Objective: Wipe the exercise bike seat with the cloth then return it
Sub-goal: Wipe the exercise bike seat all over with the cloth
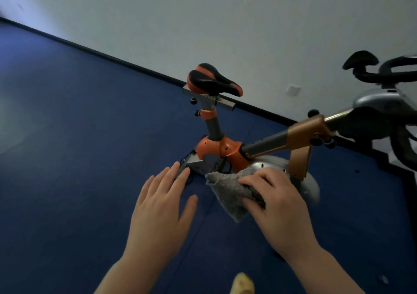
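The right hand (277,201) pinches the grey fuzzy cloth (232,192), bunched ready for wiping; the left hand (162,201) hangs flat, empty. The black-and-orange padded bike seat (214,81) waits untouched at twelve o'clock.

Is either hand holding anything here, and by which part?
The right hand grips the grey cloth at its right side, fingers curled over the top and thumb beneath. The left hand is open and holds nothing.
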Motion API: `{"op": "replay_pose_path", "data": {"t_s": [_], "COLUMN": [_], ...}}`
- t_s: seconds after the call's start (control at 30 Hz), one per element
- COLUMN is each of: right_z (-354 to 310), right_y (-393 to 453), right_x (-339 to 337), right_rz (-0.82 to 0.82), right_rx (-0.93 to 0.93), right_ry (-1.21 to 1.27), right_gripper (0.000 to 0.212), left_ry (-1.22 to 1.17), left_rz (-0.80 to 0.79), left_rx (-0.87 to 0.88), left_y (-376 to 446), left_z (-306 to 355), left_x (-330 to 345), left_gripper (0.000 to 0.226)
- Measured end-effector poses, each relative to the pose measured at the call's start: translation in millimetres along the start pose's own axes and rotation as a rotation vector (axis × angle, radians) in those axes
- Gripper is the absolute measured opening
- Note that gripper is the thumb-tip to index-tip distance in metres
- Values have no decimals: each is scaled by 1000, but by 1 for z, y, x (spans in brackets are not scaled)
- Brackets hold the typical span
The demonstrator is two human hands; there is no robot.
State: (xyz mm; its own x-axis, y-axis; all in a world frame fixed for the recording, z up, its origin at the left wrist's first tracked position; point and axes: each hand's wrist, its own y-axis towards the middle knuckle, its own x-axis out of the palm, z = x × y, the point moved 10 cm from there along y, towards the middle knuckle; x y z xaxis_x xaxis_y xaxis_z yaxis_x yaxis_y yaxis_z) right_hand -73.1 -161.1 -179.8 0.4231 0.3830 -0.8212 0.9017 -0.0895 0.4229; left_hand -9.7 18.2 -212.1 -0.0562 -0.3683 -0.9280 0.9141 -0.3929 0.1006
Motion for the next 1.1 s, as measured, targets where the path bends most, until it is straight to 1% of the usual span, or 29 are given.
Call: {"op": "replay_pose_path", "data": {"t_s": [0.1, 0.43, 0.67, 0.9, 1.0, 1.1], "right_z": [3, 24, 41, 50, 55, 60], "right_y": [27, 137, 223, 282, 309, 335], "right_x": [12, 82, 107, 150, 170, 184], "right_rz": [18, -51, -4, -53, -41, -18], "right_rx": [-7, -50, -95, -61, -15, 78], "right_ry": [-7, 31, 46, 40, -2, -24], "right_gripper": [38, 35, 31, 28, 28, 30], "left_ry": [-13, -1, -2, -56, -70, -45], "left_rz": [0, 51, 81, 31, -15, -47], "left_rx": [-5, -33, -76, -122, -79, 27], "left_y": [20, 127, 207, 266, 306, 349], "left_z": [-12, -52, -79, -130, -148, -156], "left_x": [2, 1, -3, 5, 13, 11], "left_gripper": [57, 57, 57, 58, 57, 60]}}
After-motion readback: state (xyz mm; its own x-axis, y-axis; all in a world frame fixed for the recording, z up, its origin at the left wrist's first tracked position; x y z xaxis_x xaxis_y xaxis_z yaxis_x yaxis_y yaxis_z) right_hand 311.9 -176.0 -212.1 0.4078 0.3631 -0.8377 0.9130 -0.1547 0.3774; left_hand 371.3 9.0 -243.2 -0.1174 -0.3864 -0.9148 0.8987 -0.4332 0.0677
